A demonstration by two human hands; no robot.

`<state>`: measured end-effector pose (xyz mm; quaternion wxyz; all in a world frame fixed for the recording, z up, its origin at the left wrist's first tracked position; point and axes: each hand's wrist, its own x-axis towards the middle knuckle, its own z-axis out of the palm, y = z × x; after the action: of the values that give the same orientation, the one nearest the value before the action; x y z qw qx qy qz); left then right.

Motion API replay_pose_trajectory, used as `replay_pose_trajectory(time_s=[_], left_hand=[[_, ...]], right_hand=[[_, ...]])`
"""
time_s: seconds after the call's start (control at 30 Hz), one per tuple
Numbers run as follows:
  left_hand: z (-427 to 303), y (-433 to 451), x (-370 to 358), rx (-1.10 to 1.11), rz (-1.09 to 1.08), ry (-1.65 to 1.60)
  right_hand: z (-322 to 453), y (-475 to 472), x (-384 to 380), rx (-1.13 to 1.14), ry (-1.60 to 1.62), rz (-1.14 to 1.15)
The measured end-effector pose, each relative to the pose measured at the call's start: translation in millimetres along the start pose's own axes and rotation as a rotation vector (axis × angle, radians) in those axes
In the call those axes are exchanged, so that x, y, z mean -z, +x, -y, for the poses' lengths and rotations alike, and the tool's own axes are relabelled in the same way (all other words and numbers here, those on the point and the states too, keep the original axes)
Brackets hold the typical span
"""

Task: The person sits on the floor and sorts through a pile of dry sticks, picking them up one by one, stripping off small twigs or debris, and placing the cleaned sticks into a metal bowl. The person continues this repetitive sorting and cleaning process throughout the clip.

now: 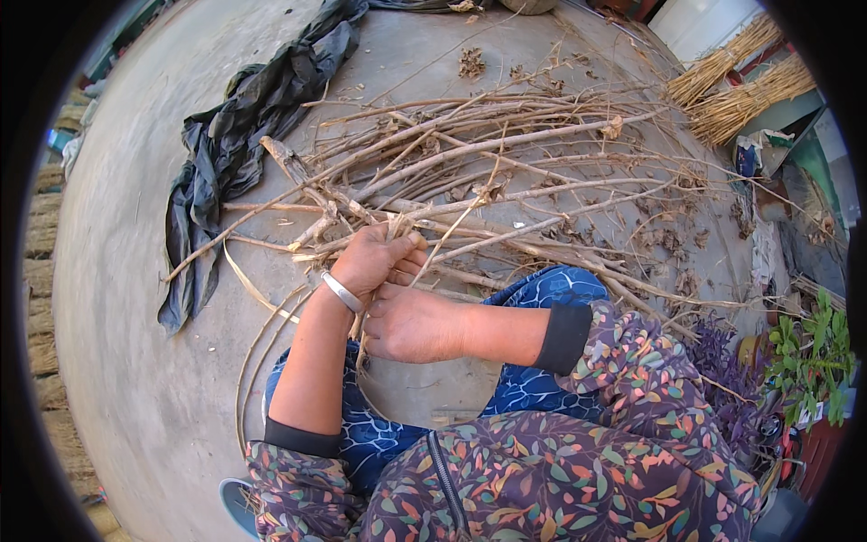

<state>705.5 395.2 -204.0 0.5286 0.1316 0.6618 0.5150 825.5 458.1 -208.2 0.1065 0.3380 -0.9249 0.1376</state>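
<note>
My left hand (376, 261), with a silver bangle at its wrist, is closed around the cut ends of some thin sticks. Directly below it, my right hand (413, 322) is closed on the same thin stems, its knuckles up; a thin strand runs down from it between my knees. The two hands touch. Beyond them lies a loose heap of dry branches (488, 146), their thick cut ends at the left and twigs with curled dead leaves at the right. Bent thin stems (252, 366) curve beside my left forearm. What lies inside both fists is mostly hidden.
A crumpled black plastic sheet (210, 159) lies left of the heap on the concrete floor (129, 271). Straw bundles (745, 101) stand at the upper right. Green potted leaves (813, 352) and purple plants (725, 366) are at the right. A blue-grey bucket (234, 505) sits at the lower left.
</note>
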Motion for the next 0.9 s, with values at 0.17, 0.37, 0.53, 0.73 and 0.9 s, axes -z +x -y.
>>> replay_pose_trajectory(time_s=[0.17,0.37,0.53,0.73,0.9], left_hand=[[-6.9,-8.3,-3.9,0.024,0.128,0.001],[-8.8,-10.9,-4.5,-0.006,0.195,0.024],[-8.9,-8.1,9.9,-0.108,0.052,-0.127],[1.0,-12.0,18.9,-0.268,-0.107,0.163],[2.8,-21.5,13.4,-0.423,-0.290,0.632]], right_hand=[[4.5,-6.8,-10.8,0.083,0.086,-0.042],[7.7,-3.1,-13.7,0.149,0.119,-0.056],[-0.8,0.9,12.6,0.080,0.201,-0.207],[-63.5,-18.0,48.7,-0.447,-0.147,-0.470],[-79.3,-22.3,36.0,-0.390,-0.259,-0.146]])
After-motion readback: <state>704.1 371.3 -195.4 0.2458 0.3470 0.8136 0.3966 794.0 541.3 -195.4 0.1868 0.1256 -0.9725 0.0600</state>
